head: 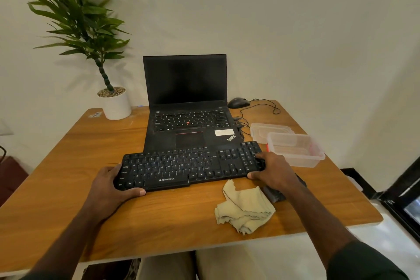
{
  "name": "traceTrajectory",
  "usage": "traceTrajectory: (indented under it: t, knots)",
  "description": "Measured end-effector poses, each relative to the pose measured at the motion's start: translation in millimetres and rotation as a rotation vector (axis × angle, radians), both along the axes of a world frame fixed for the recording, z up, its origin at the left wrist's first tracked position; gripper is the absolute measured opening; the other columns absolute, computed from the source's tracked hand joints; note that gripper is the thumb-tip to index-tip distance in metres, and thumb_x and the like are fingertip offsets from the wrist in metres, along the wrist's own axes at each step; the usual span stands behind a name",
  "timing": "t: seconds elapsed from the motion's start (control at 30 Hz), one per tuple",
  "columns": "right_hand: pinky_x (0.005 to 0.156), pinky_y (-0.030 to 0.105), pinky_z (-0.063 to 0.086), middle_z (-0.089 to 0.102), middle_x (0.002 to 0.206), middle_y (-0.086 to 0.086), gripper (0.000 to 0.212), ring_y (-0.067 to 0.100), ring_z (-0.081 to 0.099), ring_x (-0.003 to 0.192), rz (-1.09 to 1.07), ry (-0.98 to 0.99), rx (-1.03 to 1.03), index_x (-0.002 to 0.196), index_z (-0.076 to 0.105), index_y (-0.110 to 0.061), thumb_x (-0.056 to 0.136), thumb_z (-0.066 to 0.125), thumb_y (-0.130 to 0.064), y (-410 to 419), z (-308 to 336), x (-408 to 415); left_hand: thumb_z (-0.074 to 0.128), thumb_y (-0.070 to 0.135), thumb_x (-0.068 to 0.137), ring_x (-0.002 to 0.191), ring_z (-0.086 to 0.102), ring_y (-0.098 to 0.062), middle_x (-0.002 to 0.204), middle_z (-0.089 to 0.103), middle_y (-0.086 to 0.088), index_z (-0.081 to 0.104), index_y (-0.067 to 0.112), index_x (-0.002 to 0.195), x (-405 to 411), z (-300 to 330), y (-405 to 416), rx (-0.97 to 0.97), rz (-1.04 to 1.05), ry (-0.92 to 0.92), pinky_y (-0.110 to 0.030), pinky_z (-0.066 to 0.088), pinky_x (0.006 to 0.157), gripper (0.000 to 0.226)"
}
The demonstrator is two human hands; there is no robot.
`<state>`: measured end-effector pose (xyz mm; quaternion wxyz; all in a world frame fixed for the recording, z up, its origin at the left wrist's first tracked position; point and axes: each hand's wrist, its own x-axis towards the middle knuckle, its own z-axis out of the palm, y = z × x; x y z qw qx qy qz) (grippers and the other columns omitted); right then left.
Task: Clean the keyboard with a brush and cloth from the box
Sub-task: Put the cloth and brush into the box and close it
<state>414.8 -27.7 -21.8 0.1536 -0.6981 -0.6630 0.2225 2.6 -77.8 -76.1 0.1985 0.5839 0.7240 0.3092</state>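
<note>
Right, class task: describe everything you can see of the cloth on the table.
The cloth is pale beige, soft-looking and crumpled into a loose heap with wavy, frayed-looking edges. It lies on the wooden table near its front edge, just in front of the keyboard's right end. Neither hand touches it; the right forearm passes beside it.

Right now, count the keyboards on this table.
2. The black keyboard lies at the front, gripped at both ends by the left hand and right hand. The other is built into the open laptop behind it.
</note>
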Motion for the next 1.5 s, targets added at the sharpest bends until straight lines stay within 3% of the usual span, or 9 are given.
traceTrajectory:
  t: [0.4, 0.6, 0.73, 0.83, 1.03, 1.13, 1.23, 1.37, 1.5]
  knots:
    - [0.094, 0.033, 0.048, 0.062, 0.134, 0.011, 0.068, 0.026, 0.06, 0.12, -0.009, -0.028, 0.018, 0.141, 0.055, -0.014, 0.082, 0.083, -0.034, -6.7, 4.8, -1.8, 0.083, 0.06, 0.052, 0.123, 0.047, -0.029, 0.136, 0.046, -0.013, 0.041, 0.007, 0.148, 3.1, 0.1, -3.0, -0.016, 0.016, 0.071, -0.044, 0.042, 0.103, 0.118]
    - [0.097, 0.034, 0.047, 0.061, 0.137, 0.01, 0.073, 0.026, 0.059, 0.122, 0.002, -0.039, 0.006, 0.145, 0.051, -0.015, 0.082, 0.083, -0.035, -4.5, 1.0, -0.8, 0.083, 0.062, 0.052, 0.124, 0.045, -0.028, 0.137, 0.044, -0.013, 0.039, 0.007, 0.148, 0.7, -3.1, -2.0, -0.036, 0.007, 0.073, -0.044, 0.042, 0.104, 0.119]
    - [0.096, 0.033, 0.048, 0.062, 0.137, 0.009, 0.069, 0.025, 0.06, 0.122, 0.01, -0.057, 0.035, 0.142, 0.053, -0.016, 0.083, 0.081, -0.036, -6.7, -0.5, 0.9, 0.082, 0.076, 0.05, 0.125, 0.042, -0.026, 0.138, 0.043, -0.012, 0.04, 0.009, 0.148, -1.6, -4.3, -1.6, -0.052, -0.021, 0.075, -0.043, 0.04, 0.105, 0.126]
    - [0.093, 0.031, 0.049, 0.066, 0.132, 0.006, 0.061, 0.022, 0.062, 0.118, 0.011, -0.099, 0.105, 0.137, 0.058, -0.018, 0.084, 0.08, -0.038, -10.0, -4.0, 1.2, 0.067, 0.084, 0.047, 0.128, 0.039, -0.028, 0.139, 0.039, -0.01, 0.038, 0.011, 0.15, 4.7, -3.6, -5.5, -0.006, 0.003, 0.07, -0.047, 0.04, 0.108, 0.129]
    - [0.087, 0.031, 0.052, 0.072, 0.113, 0.001, 0.034, 0.015, 0.062, 0.1, 0.049, -0.088, 0.303, 0.115, 0.07, -0.024, 0.085, 0.078, -0.037, -11.7, -11.5, 8.2, 0.053, 0.087, 0.06, 0.127, 0.037, -0.028, 0.136, 0.04, -0.009, 0.049, 0.019, 0.139, 26.8, -1.8, -8.0, 0.165, 0.024, 0.162, -0.06, 0.039, 0.105, 0.104]
    - [0.098, 0.038, 0.052, 0.072, 0.106, -0.009, 0.015, 0.008, 0.061, 0.099, 0.218, -0.1, 0.217, 0.102, 0.075, -0.029, 0.087, 0.076, -0.027, -14.4, -6.1, 13.2, 0.054, 0.083, 0.064, 0.118, 0.038, -0.019, 0.126, 0.044, -0.003, 0.054, 0.019, 0.134, 45.5, 3.0, -2.9, 0.209, -0.025, 0.151, -0.055, 0.04, 0.104, 0.095]
    - [0.108, 0.049, 0.038, 0.065, 0.114, -0.011, 0.015, 0.012, 0.053, 0.114, 0.37, -0.265, 0.087, 0.106, 0.073, -0.032, 0.091, 0.068, -0.031, -20.9, 2.1, 17.0, 0.056, 0.08, 0.066, 0.113, 0.04, -0.015, 0.119, 0.045, 0.003, 0.056, 0.022, 0.13, 65.7, 5.5, 4.8, 0.231, -0.079, 0.129, -0.051, 0.044, 0.099, 0.086]
    - [0.106, 0.048, 0.03, 0.056, 0.128, -0.007, 0.028, 0.016, 0.046, 0.123, 0.407, -0.411, 0.028, 0.115, 0.068, -0.031, 0.091, 0.067, -0.044, -27.5, -1.3, 13.6, 0.065, 0.07, 0.075, 0.106, 0.047, -0.01, 0.114, 0.05, 0.008, 0.059, 0.025, 0.123, 96.3, 8.5, 11.9, 0.244, -0.211, 0.088, -0.04, 0.044, 0.091, 0.066]
    - [0.108, 0.044, 0.03, 0.055, 0.124, -0.007, 0.017, 0.014, 0.045, 0.12, 0.437, -0.318, 0.029, 0.107, 0.064, -0.03, 0.093, 0.066, -0.04, -28.1, -1.0, 10.8, 0.062, 0.057, 0.084, 0.099, 0.05, 0.0, 0.104, 0.057, 0.014, 0.064, 0.031, 0.11, 130.3, 17.4, 16.0, 0.253, -0.389, 0.01, -0.032, 0.045, 0.082, 0.036]
